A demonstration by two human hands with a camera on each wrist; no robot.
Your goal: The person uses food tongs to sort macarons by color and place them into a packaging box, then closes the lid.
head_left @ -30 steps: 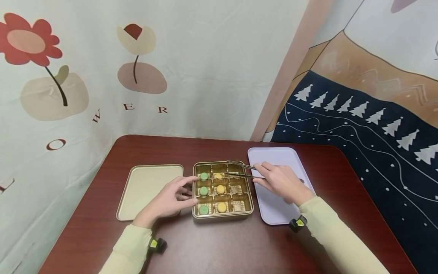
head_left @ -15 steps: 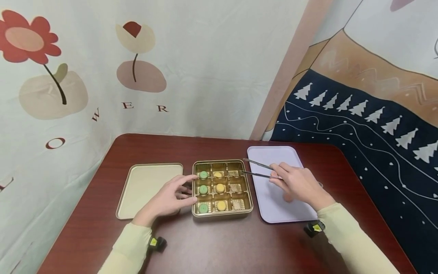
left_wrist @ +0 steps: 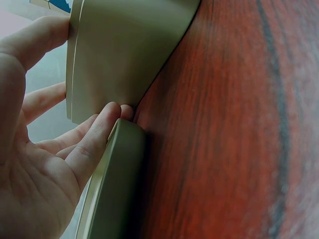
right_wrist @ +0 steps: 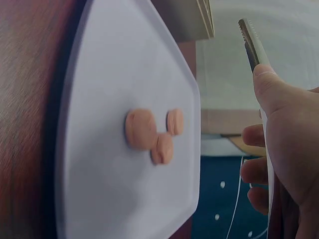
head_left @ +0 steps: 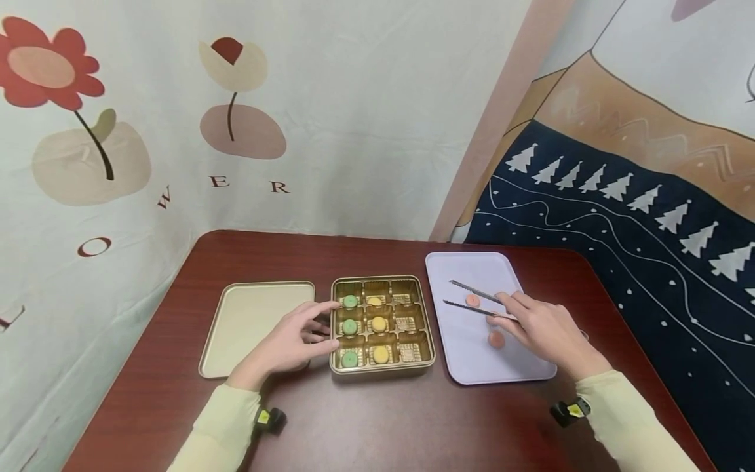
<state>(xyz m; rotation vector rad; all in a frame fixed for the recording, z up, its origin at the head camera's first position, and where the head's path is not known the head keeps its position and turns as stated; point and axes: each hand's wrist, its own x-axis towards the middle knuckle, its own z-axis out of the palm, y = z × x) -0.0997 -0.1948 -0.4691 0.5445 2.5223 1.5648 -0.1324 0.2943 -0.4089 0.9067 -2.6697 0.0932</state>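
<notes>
A gold tin (head_left: 383, 370) with a divided insert stands mid-table. Its left column holds green macarons (head_left: 350, 326), its middle column yellow macarons (head_left: 380, 354); in the right column the ridged gold bottoms show. My left hand (head_left: 283, 344) touches the tin's left wall with spread fingers, as the left wrist view also shows. My right hand (head_left: 545, 331) grips metal tongs (head_left: 474, 309), whose arms are parted above the lilac tray (head_left: 466, 357). Pinkish-orange macarons (right_wrist: 140, 129) lie on that tray, one of them (head_left: 472, 299) between the tong arms in the head view.
The pale gold lid (head_left: 253, 311) lies left of the tin, partly beneath my left hand in the head view. The dark red table (head_left: 377, 426) ends at a printed curtain (head_left: 366, 164) behind.
My right hand has moved right with the tongs, from over the tin's right column to over the tray. Macarons on the tray have come into sight. The left hand stays put.
</notes>
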